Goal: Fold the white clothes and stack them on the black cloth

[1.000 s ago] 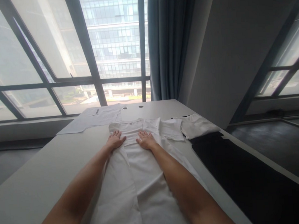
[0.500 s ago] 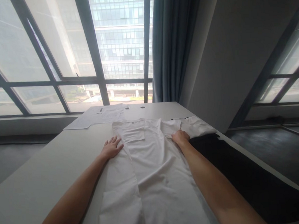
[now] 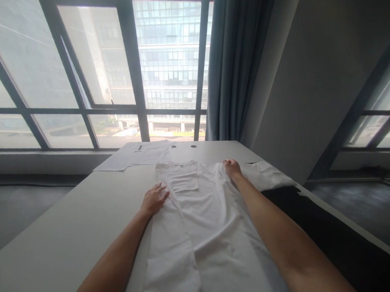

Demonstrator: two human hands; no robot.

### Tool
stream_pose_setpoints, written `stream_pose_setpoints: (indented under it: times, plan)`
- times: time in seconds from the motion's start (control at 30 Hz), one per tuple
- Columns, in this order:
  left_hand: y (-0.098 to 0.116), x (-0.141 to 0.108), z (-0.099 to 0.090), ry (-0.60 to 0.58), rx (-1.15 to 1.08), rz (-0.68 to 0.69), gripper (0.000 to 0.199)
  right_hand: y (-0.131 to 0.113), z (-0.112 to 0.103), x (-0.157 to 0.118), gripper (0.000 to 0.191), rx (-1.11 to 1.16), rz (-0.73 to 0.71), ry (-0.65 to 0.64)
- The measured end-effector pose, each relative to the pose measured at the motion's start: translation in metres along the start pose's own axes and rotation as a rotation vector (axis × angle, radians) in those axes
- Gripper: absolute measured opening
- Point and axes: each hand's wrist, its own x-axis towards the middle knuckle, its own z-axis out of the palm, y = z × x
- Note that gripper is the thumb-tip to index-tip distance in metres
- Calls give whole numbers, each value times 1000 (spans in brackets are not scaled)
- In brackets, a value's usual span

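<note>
A white shirt [image 3: 213, 224] lies lengthwise on the white table [image 3: 87, 223], its neckline at the far end and folds running down its middle. My left hand [image 3: 154, 198] rests flat on the shirt's left edge, fingers spread. At the far right side of the shirt, my right hand [image 3: 232, 168] is closed on the fabric near the shoulder and sleeve, lifting it slightly. What its fingertips pinch is partly hidden by the hand.
Another white cloth [image 3: 271, 176] lies to the right, over black fabric [image 3: 305, 223] along the table's right side. White paper sheets [image 3: 116, 158] lie at the far left. Two round holes are near the back edge. Windows and a blue-grey curtain [image 3: 237, 73] stand beyond.
My right hand has moved away from me and inward, drawing the sleeve toward the shirt's body. My left hand stays on the left edge. The view has shifted slightly.
</note>
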Motion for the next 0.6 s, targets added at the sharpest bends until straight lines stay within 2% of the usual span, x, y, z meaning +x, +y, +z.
stream_pose_setpoints:
  times: [0.13, 0.23, 0.33, 0.47, 0.6]
  plan:
    - [-2, 2, 2, 56, -48, 8, 45, -70, 27, 0, 24, 84, -35, 14]
    - [-1, 1, 1, 61, -60, 6, 45, -118, 61, -13, 17, 99, -148, -88]
    - [3, -1, -2, 40, -51, -5, 43, -156, 97, -33, 15, 75, -288, -216]
    - [7, -3, -5, 19, -43, -18, 41, -184, 126, -56, 24, 21, -370, -396]
    - [10, -4, -7, 4, -32, -13, 39, -181, 129, -66, 34, -24, -397, -456]
